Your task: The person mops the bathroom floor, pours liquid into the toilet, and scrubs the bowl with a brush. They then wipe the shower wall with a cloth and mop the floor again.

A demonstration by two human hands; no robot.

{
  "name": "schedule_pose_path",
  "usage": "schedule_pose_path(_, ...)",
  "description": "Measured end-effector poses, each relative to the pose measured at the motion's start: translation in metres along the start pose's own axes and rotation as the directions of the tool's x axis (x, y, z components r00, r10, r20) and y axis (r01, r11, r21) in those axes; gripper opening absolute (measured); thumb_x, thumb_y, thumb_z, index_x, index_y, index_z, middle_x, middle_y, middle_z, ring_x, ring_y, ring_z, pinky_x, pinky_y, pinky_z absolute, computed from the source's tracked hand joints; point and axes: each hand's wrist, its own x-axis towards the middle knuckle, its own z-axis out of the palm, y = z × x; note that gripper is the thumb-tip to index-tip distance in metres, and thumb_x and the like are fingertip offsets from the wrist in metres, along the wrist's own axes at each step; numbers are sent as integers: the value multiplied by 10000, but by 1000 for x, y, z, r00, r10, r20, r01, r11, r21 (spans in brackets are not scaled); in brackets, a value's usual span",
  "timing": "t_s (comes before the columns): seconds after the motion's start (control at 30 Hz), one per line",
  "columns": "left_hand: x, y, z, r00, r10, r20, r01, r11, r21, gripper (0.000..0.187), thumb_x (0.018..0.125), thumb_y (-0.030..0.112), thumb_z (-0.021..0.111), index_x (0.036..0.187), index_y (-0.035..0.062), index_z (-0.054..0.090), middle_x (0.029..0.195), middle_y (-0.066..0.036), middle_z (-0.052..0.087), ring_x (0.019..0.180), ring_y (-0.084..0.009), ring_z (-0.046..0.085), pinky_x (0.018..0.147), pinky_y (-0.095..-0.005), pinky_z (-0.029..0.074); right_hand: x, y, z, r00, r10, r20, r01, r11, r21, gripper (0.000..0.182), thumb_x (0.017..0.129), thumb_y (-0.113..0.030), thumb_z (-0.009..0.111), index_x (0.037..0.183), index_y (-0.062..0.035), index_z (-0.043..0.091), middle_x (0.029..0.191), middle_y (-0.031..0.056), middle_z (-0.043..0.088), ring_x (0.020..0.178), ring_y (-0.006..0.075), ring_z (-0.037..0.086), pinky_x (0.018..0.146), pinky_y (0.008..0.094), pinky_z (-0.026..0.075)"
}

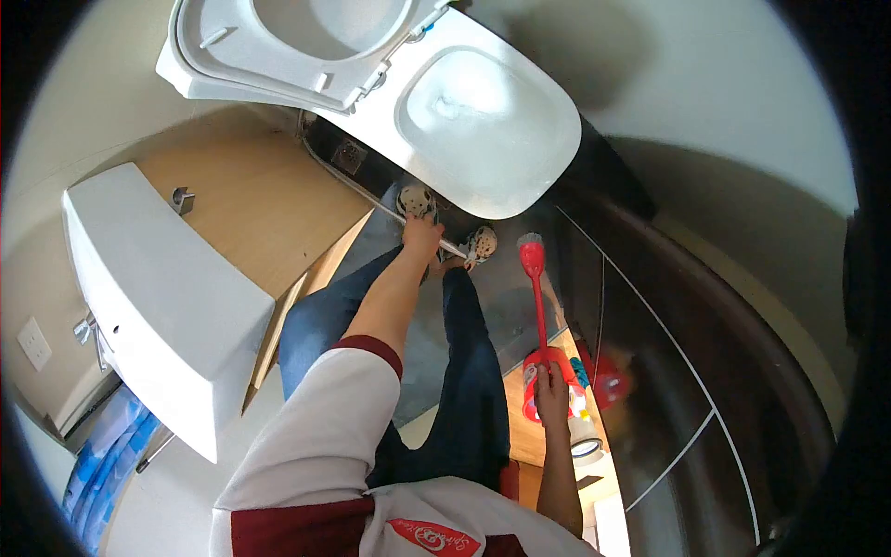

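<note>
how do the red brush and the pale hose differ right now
Colour: the red brush is bright red, the pale hose whitish grey.
Shape: the red brush widens into a cup-like head with pale bristles; the pale hose runs long and thin.
Hold: the red brush is in the right hand, the pale hose in the left hand.
Shared: each is held in one hand.
</note>
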Motion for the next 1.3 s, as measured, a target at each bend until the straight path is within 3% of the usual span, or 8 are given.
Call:
schedule_pose_path(0.1, 7, -5, 18, 986, 111, -128, -87, 979, 183, 270, 955, 189, 498, 1107, 218, 719, 1181, -53, 652, 1097, -246, 645, 991, -549, 379, -2, -13, -5, 993, 115, 38, -112, 991, -74, 312, 1011, -342, 504, 1091, -45, 558, 761, 142, 590, 703, 287, 613, 638, 417, 451)
schedule_pose_path(0.2, -25, -16, -36, 998, 66, 14, -67, 998, 17, 205, 898, 209, 593, 1033, 200, 747, 1078, -49, 704, 1015, -246, 685, 900, -518, 474, -3, -35, -5, 979, 185, 90, -194, 976, 102, 298, 1019, -340, 509, 1083, -58, 577, 659, 44, 538, 577, 141, 526, 530, 348, 391)
schedule_pose_path(0.3, -48, -46, -86, 967, 229, 109, -234, 971, 41, 208, 810, 279, 711, 980, 169, 759, 1017, -48, 734, 970, -261, 705, 819, -482, 534, -10, -64, -3, 1000, 7, -12, -6, 1000, 27, 307, 1022, -343, 509, 1097, -54, 578, 658, 46, 536, 576, 144, 528, 531, 351, 395)
schedule_pose_path(0.5, -103, -77, -239, 855, 230, 465, -342, 924, 171, 439, 687, 464, 809, 959, 124, 757, 1015, -97, 739, 970, -309, 702, 790, -428, 561, -13, -76, 20, 995, 96, -7, -92, 968, 233, 305, 1031, -350, 499, 1079, -64, 596, 638, 29, 517, 559, 130, 528, 521, 319, 414)
schedule_pose_path(0.77, -237, -236, -339, 911, 288, -296, -311, 950, -34, 322, 755, 262, 777, 956, 34, 671, 1046, -177, 673, 927, -348, 674, 810, -432, 546, -7, -146, 56, 999, 53, -11, -48, 959, 280, 296, 1043, -358, 487, 1105, -91, 599, 656, -11, 485, 516, 82, 451, 465, 252, 357)
schedule_pose_path(0.9, -313, -311, -353, 968, 23, -249, -204, 651, -731, 375, 814, 202, 744, 1159, 79, 662, 1065, -126, 713, 967, -274, 686, 877, -343, 531, -10, -161, 65, 995, 95, -16, -87, 956, 280, 336, 1038, -371, 481, 1139, -75, 605, 685, 35, 535, 573, 141, 517, 532, 310, 404)
schedule_pose_path(1.0, -335, -330, -366, 998, 40, -47, -59, 860, -507, 373, 836, 176, 728, 1183, 62, 653, 1092, -103, 715, 983, -251, 679, 904, -335, 512, -10, -159, 76, 995, 55, -80, -30, 958, 284, 304, 1045, -355, 483, 1127, -90, 605, 646, -9, 480, 514, 84, 447, 466, 252, 352)
schedule_pose_path(1.3, -335, -333, -363, 993, 85, 84, -33, 870, -492, 439, 852, 143, 722, 1273, 79, 614, 1190, -111, 685, 1085, -280, 650, 981, -360, 493, -21, -157, 88, 985, 38, -169, 1, 973, 229, 286, 1048, -342, 487, 1116, -94, 613, 620, -36, 451, 489, 50, 415, 436, 230, 317)
